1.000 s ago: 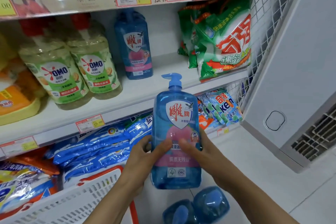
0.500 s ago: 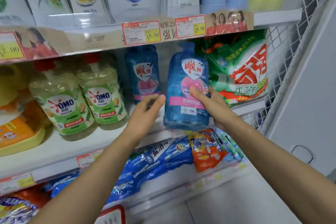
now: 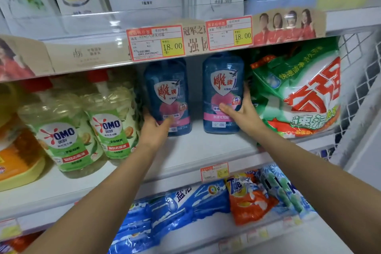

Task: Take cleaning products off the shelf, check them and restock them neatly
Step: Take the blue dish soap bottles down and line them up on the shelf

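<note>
Change: a second ago I held the right bottle [image 3: 222, 93] in both hands below shelf level. It now stands on the shelf [image 3: 206, 150]. My left hand [image 3: 153, 130] has let go of it and moved to the left bottle [image 3: 167, 97].
Meaning: in my judgement one checked bottle is restocked, and what remains is squaring the pair.
Right hand [image 3: 243, 115]: grips the right bottle, thumb across the front label, fingers round its right side.
Left hand: grips the left bottle low on its left side, thumb on the front.
Position: the right bottle is on the right half of the shelf, set back from the front edge. It is just beside the green bag [image 3: 299, 93] and apart from the left bottle.
Axis: long axis vertical, base down, upright.
Facing: the label faces the front edge, toward me.
Pump: hidden behind the price strip [image 3: 228, 33]; I cannot tell the spout direction.
</note>
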Action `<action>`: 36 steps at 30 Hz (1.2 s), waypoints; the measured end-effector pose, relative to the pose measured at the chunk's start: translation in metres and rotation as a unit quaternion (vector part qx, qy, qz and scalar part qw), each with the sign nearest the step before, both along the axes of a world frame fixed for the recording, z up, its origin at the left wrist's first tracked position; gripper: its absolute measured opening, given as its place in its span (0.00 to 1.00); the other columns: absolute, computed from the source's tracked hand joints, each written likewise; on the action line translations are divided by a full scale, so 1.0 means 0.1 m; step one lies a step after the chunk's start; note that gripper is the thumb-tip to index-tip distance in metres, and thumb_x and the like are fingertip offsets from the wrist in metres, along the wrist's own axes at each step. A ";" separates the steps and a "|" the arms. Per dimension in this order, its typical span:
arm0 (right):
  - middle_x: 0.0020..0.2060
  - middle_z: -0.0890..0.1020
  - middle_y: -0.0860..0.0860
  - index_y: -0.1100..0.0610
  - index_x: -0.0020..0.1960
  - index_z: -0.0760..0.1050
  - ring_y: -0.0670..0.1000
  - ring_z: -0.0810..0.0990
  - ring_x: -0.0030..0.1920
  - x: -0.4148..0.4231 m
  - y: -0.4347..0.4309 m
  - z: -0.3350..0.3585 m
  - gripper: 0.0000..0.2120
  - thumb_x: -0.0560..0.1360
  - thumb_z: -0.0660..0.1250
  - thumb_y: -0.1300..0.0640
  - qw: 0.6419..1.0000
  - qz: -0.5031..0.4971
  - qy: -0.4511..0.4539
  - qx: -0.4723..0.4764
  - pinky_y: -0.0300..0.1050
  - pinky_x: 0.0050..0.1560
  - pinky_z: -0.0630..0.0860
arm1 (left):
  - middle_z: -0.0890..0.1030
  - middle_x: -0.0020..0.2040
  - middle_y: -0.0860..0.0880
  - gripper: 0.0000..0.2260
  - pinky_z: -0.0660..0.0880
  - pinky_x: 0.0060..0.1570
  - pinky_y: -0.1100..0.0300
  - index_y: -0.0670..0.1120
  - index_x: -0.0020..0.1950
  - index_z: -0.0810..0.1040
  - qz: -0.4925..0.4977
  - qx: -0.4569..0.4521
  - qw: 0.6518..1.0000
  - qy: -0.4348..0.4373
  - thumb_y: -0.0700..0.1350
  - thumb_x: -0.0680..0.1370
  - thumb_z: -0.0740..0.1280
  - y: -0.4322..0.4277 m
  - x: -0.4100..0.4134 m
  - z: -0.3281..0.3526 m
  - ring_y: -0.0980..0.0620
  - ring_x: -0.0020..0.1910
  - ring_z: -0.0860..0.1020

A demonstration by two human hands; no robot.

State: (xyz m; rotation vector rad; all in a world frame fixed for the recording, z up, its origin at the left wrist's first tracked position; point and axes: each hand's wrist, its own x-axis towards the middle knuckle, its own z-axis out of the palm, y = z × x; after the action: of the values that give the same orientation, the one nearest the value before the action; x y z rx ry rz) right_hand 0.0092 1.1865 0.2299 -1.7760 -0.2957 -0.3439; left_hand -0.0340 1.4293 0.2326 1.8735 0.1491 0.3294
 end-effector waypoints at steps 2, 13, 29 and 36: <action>0.70 0.65 0.46 0.54 0.78 0.43 0.45 0.69 0.68 0.11 -0.01 0.00 0.44 0.76 0.71 0.59 1.000 0.001 -0.002 -0.009 0.31 0.63 0.70 | 0.69 0.73 0.47 0.32 0.65 0.71 0.54 0.47 0.78 0.54 0.013 0.003 1.000 -0.004 0.48 0.79 0.67 -0.04 0.10 -0.02 0.46 0.71 0.69; 0.74 0.67 0.51 0.49 0.79 0.51 0.52 0.67 0.73 0.49 -0.07 -0.15 0.37 0.78 0.69 0.60 1.000 0.006 0.003 -0.004 0.57 0.73 0.67 | 0.72 0.69 0.44 0.36 0.69 0.60 0.59 0.43 0.71 0.57 0.104 0.054 0.993 -0.030 0.49 0.72 0.75 -0.19 0.35 -0.10 0.45 0.65 0.73; 0.76 0.65 0.47 0.49 0.80 0.52 0.47 0.63 0.75 -0.41 0.68 -0.18 0.38 0.77 0.69 0.45 0.993 0.103 0.030 -0.042 0.50 0.75 0.62 | 0.83 0.56 0.48 0.43 0.79 0.55 0.48 0.45 0.59 0.75 0.043 0.083 0.995 -0.022 0.65 0.51 0.81 -0.06 -0.25 0.12 0.49 0.53 0.82; 0.72 0.72 0.48 0.50 0.78 0.61 0.48 0.70 0.72 -0.52 0.64 -0.11 0.44 0.69 0.74 0.38 0.995 0.101 0.005 0.001 0.56 0.72 0.69 | 0.81 0.59 0.46 0.55 0.80 0.53 0.44 0.47 0.63 0.70 -0.011 -0.026 1.000 -0.012 0.70 0.42 0.78 -0.09 -0.45 0.11 0.47 0.55 0.81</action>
State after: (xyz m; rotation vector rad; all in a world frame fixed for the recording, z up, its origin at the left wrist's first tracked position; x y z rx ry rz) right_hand -0.0429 1.2509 0.2191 -1.7274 -0.4625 -0.1901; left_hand -0.0789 1.4202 0.2438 1.8183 0.1187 0.3293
